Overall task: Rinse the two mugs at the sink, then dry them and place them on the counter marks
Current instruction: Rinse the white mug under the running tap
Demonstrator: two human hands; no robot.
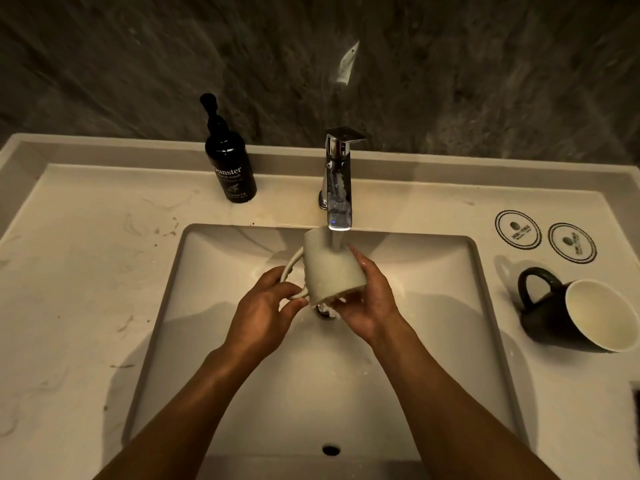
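Sink basin point(214, 341), both hands holding pale mug point(330, 268) mid-basin, seemingly upturned

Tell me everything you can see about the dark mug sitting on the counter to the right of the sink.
The dark mug looks like matte black ceramic with a pale cream inside and a looped handle on its far left side. It appears tipped, mouth facing right and toward the camera, and looks empty. It rests on the counter, below the two round marks, touching neither. No hand touches it.
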